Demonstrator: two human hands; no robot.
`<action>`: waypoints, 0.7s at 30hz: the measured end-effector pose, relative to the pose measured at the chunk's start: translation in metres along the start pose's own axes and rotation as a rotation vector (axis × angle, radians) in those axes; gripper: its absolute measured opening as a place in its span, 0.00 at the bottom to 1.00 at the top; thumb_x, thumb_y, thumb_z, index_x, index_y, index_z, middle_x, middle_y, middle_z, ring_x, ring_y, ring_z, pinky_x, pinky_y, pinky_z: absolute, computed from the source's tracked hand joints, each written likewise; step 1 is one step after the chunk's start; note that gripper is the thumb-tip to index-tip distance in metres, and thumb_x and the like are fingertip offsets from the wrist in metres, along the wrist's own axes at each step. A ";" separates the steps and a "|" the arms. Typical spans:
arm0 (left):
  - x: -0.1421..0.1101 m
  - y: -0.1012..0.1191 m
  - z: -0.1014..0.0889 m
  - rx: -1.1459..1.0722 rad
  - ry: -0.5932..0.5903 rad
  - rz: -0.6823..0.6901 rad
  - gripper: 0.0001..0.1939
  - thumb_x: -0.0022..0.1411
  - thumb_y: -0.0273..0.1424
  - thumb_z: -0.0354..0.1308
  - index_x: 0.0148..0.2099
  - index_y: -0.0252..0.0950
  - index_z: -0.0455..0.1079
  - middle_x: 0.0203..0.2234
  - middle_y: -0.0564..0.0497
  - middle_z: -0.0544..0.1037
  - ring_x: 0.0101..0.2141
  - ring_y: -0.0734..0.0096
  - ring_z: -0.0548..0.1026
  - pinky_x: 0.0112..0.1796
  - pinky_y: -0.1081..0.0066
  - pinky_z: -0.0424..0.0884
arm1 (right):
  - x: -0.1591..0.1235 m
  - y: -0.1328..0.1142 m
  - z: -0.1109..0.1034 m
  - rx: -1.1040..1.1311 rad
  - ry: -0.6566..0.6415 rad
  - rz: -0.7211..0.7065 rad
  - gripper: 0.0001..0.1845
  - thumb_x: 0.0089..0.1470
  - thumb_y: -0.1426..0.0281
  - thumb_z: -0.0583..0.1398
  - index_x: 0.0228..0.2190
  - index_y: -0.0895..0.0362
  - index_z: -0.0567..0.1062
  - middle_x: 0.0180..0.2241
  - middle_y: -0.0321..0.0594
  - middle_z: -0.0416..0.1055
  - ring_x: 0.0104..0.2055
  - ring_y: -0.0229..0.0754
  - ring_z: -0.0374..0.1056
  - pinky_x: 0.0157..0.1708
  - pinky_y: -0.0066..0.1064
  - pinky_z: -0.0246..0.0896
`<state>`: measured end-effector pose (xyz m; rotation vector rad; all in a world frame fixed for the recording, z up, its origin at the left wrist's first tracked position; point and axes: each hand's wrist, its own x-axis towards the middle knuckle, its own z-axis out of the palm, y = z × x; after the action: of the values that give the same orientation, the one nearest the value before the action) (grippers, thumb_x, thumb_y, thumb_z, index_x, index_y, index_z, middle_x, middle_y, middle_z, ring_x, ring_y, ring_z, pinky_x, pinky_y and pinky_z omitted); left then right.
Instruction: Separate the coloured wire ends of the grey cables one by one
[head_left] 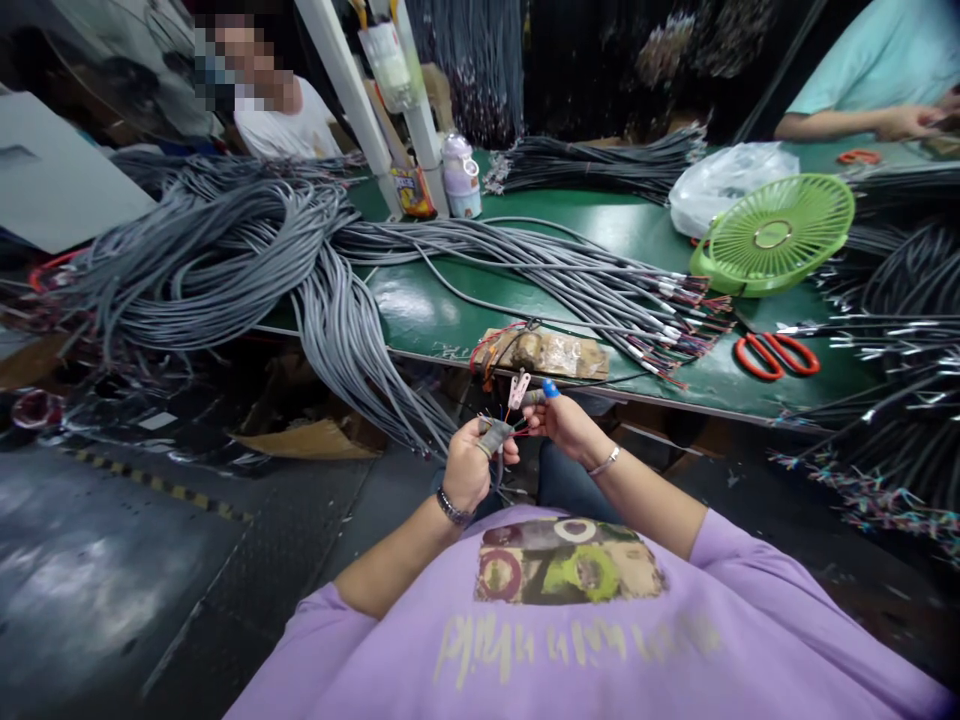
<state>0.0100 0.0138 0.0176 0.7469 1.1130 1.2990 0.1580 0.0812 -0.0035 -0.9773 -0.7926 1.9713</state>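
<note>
Just in front of the table edge, my left hand (470, 465) is closed around the end of a grey cable, its thumb wrapped in grey tape. My right hand (568, 428) pinches thin coloured wires (520, 432) at that cable's end; one fingertip wears a blue cover (550, 388). Between and just above the hands stands a pale pink clip (517, 390). Behind it, a tape-wrapped wooden block (559, 352) with red and black leads lies at the table's edge. The exact finger contact on the wires is too small to make out.
Grey cables (225, 260) lie in a large heap at left, their stripped ends (675, 325) fanned across the green table (412, 300). Red-handled scissors (776, 355), a green fan (780, 235), a plastic bag (727, 185) and a bottle (461, 175) stand around. Two people sit opposite.
</note>
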 end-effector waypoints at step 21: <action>0.011 -0.003 0.005 -0.010 -0.074 -0.109 0.15 0.45 0.38 0.66 0.30 0.33 0.69 0.16 0.54 0.72 0.16 0.78 0.69 0.19 0.76 0.69 | 0.016 -0.005 0.020 0.194 -0.042 0.019 0.25 0.51 0.49 0.57 0.30 0.59 0.75 0.23 0.37 0.70 0.23 0.33 0.62 0.24 0.26 0.59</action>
<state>0.0148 0.0250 0.0145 0.7118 1.0722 1.1759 0.1364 0.0940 0.0051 -0.8337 -0.6035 2.0477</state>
